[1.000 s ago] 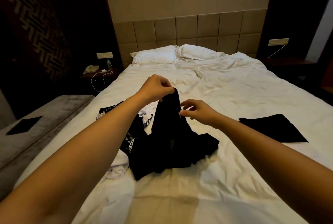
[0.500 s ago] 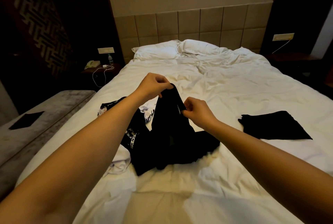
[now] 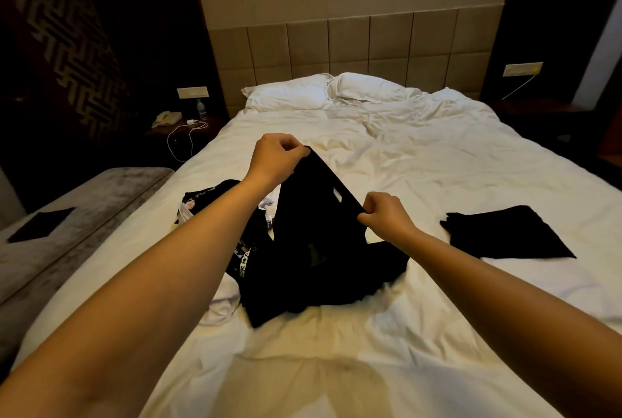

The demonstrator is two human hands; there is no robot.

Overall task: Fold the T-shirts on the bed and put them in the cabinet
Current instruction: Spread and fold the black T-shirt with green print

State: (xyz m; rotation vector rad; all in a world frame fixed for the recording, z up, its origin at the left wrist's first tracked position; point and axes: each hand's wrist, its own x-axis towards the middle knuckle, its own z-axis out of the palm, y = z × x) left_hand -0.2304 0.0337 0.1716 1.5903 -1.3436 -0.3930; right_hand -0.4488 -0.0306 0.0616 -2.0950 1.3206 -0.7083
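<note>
item: black t-shirt (image 3: pixel 313 249), unfolded. held up off the bed (image 3: pixel 420 162) by its top edge; lower part trails onto the sheet near the middle of the bed, beside the pile.

left hand (image 3: pixel 274 157): fingers and thumb pinched on the far corner of the top edge, raised higher.

right hand (image 3: pixel 385 215): fingers curled, pinching the near corner of the same edge, lower down. cloth stretched taut between the two grips.

pile of clothes (image 3: pixel 235 242): dark and white garments with lettering, bunched under the left forearm, touching the held shirt. how many pieces, hard to tell in this dim light.

folded black shirt (image 3: pixel 505 232): flat on the bed to the right, well apart from the pile.

cabinet: not in view.

step in hand, as judged: opening out one shirt before folding; one shirt looks done, several remain.

next move calls for: spreading the hands wider, finding both shoulders, laying the shirt flat on bare sheet clear of the pile, smoothing it before the first fold.
</note>
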